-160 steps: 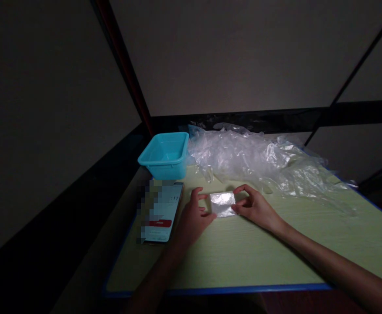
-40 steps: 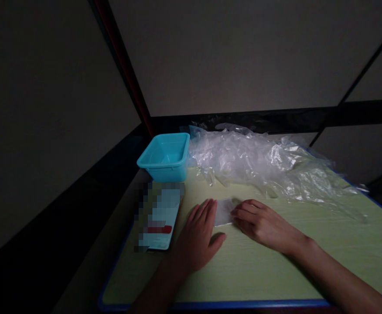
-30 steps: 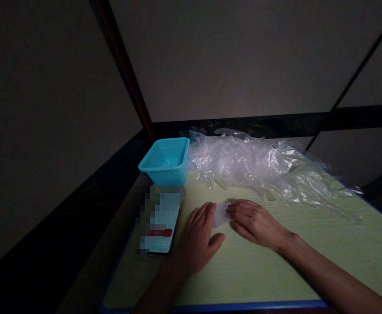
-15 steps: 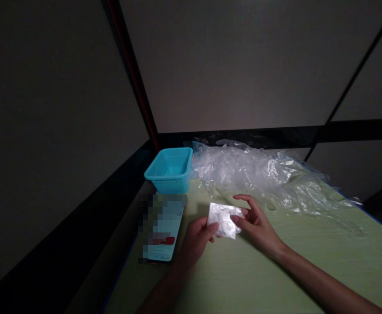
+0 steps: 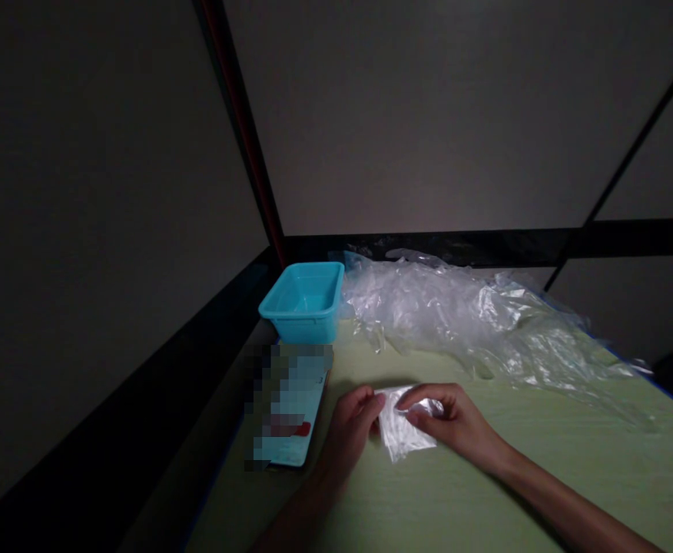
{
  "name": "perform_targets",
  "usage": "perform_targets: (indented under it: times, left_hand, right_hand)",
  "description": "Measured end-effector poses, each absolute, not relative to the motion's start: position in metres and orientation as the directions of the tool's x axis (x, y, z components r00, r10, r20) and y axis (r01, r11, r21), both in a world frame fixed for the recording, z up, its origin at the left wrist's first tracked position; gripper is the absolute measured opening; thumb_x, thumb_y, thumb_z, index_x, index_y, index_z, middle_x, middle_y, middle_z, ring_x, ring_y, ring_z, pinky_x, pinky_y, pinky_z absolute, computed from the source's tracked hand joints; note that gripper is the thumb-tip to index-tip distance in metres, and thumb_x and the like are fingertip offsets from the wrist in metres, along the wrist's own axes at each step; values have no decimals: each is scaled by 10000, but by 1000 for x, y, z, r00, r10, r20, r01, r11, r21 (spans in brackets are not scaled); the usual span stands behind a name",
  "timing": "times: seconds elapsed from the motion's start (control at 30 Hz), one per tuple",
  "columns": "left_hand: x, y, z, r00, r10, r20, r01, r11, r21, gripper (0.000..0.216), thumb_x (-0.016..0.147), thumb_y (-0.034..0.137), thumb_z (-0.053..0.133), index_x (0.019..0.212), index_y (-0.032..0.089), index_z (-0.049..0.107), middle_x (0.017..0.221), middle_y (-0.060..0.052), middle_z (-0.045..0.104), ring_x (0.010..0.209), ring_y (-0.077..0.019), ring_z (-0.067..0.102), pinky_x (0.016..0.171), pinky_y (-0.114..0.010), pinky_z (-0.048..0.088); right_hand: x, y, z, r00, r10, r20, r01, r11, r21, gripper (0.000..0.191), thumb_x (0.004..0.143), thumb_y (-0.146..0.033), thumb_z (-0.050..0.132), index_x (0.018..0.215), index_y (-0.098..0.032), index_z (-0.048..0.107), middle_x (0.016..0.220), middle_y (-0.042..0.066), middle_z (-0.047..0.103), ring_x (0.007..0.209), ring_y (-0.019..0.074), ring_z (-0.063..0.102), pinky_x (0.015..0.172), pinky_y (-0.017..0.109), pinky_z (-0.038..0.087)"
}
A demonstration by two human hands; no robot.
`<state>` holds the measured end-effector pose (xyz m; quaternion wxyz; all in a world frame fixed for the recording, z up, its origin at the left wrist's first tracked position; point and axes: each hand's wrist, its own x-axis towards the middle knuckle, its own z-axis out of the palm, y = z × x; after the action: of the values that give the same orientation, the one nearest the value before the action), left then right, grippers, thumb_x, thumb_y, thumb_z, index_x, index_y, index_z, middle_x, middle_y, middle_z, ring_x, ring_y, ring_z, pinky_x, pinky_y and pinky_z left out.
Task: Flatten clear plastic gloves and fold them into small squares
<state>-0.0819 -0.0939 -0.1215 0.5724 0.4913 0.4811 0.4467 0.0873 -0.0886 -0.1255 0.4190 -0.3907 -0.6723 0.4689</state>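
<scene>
A small, shiny, folded clear plastic bag point(image 5: 406, 438) is held just above the table, with its lower edge hanging loose. My left hand point(image 5: 359, 415) pinches its upper left corner between thumb and fingers. On the bag's upper right side, my right hand point(image 5: 449, 415) is closed, thumb and index finger curled together over the plastic. The tips of the left hand's other fingers are hidden behind the bag. Beyond both hands lies a wide, crumpled heap of clear plastic bags point(image 5: 429, 303).
A turquoise plastic basin point(image 5: 305, 330) stands at the table's far left corner. In front of it lies a phone point(image 5: 296, 407) with a lit, partly blurred screen. The pale green table point(image 5: 486, 507) meets dark panelled walls point(image 5: 417, 123) at the back and left.
The folded plastic bag has been lowered and tilted, its free edge now pointing down. My right index finger, raised before, has come down onto the plastic beside the thumb.
</scene>
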Motion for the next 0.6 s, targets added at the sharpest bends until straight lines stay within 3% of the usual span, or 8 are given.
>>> perform_targets:
  times: [0.3, 0.6]
  left_hand:
    - [-82, -92, -118, 114, 992, -45, 17, 43, 999, 244, 680, 362, 538, 546, 181, 445, 509, 64, 374, 513, -97, 352, 489, -207, 274]
    - [-85, -88, -124, 66, 998, 21, 20, -22, 1000, 243, 703, 360, 541, 559, 180, 463, 516, 50, 435, 517, -106, 418, 496, -209, 319]
  right_hand:
    - [87, -90, -126, -405, 900, 164, 141, 238, -961, 121, 729, -268, 644, 806, -193, 700, 787, 36, 697, 688, 143, 590, 609, 241, 431]
    - [89, -86, -125, -342, 932, 118, 119, 167, -979, 153, 706, -319, 656, 720, -173, 700, 685, 27, 674, 590, 122, 543, 537, 227, 392]
